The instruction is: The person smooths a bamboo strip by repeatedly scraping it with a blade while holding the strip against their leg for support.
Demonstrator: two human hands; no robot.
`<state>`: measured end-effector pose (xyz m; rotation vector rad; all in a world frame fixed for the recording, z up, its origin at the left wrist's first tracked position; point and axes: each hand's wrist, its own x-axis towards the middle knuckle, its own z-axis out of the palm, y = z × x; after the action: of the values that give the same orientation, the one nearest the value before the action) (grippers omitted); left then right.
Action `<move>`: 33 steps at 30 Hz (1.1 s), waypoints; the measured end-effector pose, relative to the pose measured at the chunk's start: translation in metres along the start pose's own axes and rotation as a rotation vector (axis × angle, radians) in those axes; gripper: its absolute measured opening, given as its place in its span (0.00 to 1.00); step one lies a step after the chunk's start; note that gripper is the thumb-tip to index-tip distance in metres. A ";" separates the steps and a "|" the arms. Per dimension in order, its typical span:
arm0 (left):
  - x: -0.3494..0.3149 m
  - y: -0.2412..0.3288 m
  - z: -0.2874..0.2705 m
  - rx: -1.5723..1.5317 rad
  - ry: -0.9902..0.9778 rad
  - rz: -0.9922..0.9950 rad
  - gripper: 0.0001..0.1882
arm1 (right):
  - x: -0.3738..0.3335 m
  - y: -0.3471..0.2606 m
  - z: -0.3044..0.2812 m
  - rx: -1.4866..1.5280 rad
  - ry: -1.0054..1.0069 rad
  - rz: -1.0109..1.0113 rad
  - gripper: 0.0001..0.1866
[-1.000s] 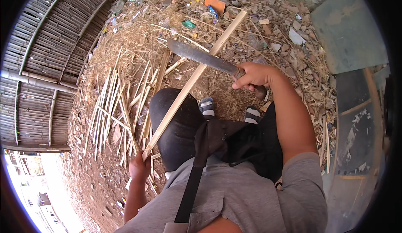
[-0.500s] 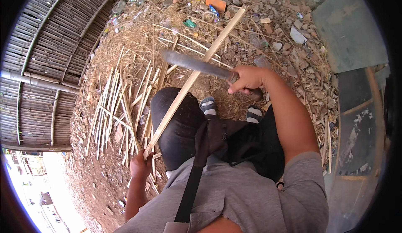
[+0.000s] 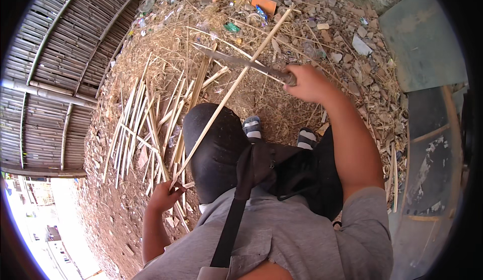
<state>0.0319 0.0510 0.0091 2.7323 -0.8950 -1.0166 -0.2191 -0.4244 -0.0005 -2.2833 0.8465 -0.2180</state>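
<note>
Machete (image 3: 226,58) x-ing strip (image 3: 218,112), L hand (image 3: 165,195) well apart

my right arm (image 3: 354,144) rises from the lower right of the frame, leaning a little leftward, to my right hand (image 3: 308,82), right of upper centre, its fingers curled in a grip and its back toward me. my left forearm (image 3: 154,232) comes up at the lower left; there my left hand (image 3: 165,196) pinches, thumb and fingertips drawn together.

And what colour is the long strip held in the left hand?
Pale straw-yellow; the strip shows best in the head view, the only view here.
</note>
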 end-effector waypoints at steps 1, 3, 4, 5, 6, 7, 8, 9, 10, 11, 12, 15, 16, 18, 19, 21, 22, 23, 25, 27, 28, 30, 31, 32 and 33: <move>0.000 -0.002 -0.001 -0.023 -0.026 -0.010 0.08 | -0.001 -0.004 0.009 -0.077 -0.031 -0.126 0.19; 0.000 -0.006 -0.001 -0.028 -0.036 -0.013 0.08 | -0.003 -0.028 0.014 -0.260 -0.122 -0.222 0.17; -0.001 -0.006 -0.001 -0.030 -0.050 -0.009 0.08 | -0.001 -0.024 0.013 -0.255 -0.123 -0.219 0.17; -0.001 -0.004 -0.001 0.003 -0.022 0.031 0.07 | 0.002 -0.016 0.011 -0.164 -0.091 -0.193 0.17; -0.001 -0.009 0.001 0.005 -0.027 0.026 0.07 | 0.005 -0.006 0.008 -0.073 -0.059 -0.167 0.17; 0.003 -0.015 0.004 -0.009 -0.027 0.046 0.07 | 0.011 0.016 0.012 0.058 0.062 -0.098 0.17; 0.005 -0.014 0.005 -0.028 -0.021 0.066 0.07 | 0.014 0.020 0.003 0.053 0.065 -0.103 0.17; 0.004 -0.009 0.003 -0.025 -0.037 0.017 0.07 | 0.015 0.023 -0.007 0.126 0.105 0.041 0.18; 0.005 -0.006 0.001 -0.027 -0.035 0.020 0.07 | 0.016 0.029 -0.016 0.200 0.143 0.188 0.18; 0.006 -0.004 0.000 -0.030 -0.044 0.023 0.07 | 0.021 0.040 -0.018 0.326 0.089 0.249 0.18; 0.008 -0.002 -0.001 -0.032 -0.053 0.026 0.07 | 0.022 0.049 -0.013 0.323 0.094 0.253 0.18; 0.011 -0.007 -0.003 0.012 -0.072 0.023 0.07 | 0.020 0.050 0.000 0.553 -0.169 0.122 0.14; 0.010 -0.010 -0.002 0.022 -0.075 0.021 0.07 | 0.020 0.036 0.005 0.555 -0.175 0.120 0.14; 0.005 -0.004 -0.006 0.024 -0.103 -0.020 0.07 | 0.012 0.000 0.012 0.251 -0.392 -0.003 0.14; 0.005 -0.004 -0.006 0.000 -0.093 -0.010 0.07 | 0.011 -0.005 0.016 0.253 -0.391 -0.001 0.14; 0.005 -0.007 -0.006 -0.025 -0.083 -0.001 0.07 | 0.011 -0.011 0.022 0.102 -0.372 -0.166 0.15; 0.005 -0.011 -0.004 -0.033 -0.085 0.032 0.07 | 0.012 -0.009 0.022 0.106 -0.376 -0.171 0.15; 0.006 -0.013 -0.004 -0.044 -0.089 0.072 0.06 | 0.014 -0.002 0.016 0.225 -0.357 -0.066 0.14; 0.006 -0.008 -0.002 -0.036 -0.078 0.065 0.06 | 0.020 0.026 0.005 0.478 -0.296 0.068 0.12; 0.008 -0.007 -0.001 -0.032 -0.071 0.058 0.05 | 0.020 0.044 -0.003 0.606 -0.257 0.096 0.12; 0.010 -0.009 -0.002 -0.024 -0.065 0.084 0.05 | 0.018 0.045 -0.006 0.725 -0.166 0.138 0.11; 0.011 -0.006 -0.003 -0.016 -0.062 0.111 0.05 | 0.017 0.047 -0.005 0.841 -0.074 0.184 0.12; 0.009 0.001 -0.006 -0.027 -0.075 0.068 0.05 | 0.018 0.044 -0.003 0.770 -0.195 0.160 0.11; 0.009 0.005 -0.008 -0.038 -0.088 0.027 0.05 | 0.018 0.041 -0.002 0.697 -0.314 0.137 0.10; 0.009 0.002 -0.008 -0.036 -0.090 0.027 0.05 | 0.016 0.036 0.002 0.698 -0.313 0.139 0.10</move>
<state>0.0410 0.0431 0.0104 2.6564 -0.9145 -1.1475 -0.2245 -0.4538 -0.0264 -1.5483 0.6309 -0.0703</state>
